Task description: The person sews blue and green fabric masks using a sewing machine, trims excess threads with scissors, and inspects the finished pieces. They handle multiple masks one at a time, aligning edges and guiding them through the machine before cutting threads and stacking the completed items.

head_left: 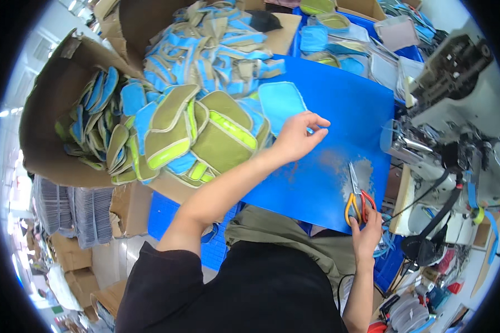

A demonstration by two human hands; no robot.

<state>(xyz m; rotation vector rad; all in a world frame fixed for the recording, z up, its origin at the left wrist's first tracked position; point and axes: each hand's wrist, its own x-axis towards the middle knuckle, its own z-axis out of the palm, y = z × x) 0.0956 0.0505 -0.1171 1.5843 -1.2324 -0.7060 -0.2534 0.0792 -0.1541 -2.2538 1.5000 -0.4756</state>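
Scissors (353, 176) with yellow and red handles lie on a blue board (353, 116), blades pointing away from me. My right hand (366, 233) has its fingers around the handles. My left hand (301, 137) is over the board with fingers curved and apart, holding nothing visible, beside a light blue fabric piece (278, 102). To its left is a pile of olive, lime and blue padded pieces (223, 134), spreading into an open cardboard box (53, 119). Behind them lies a heap of blue and beige strips (200, 47).
A grey sewing machine (439, 116) with hoses and cables stands at the right. A blue bin (407, 53) of padded pieces sits at the back. Stacks of grey sheets (94, 216) and cardboard boxes are at the left, near a blue plastic pallet (161, 213).
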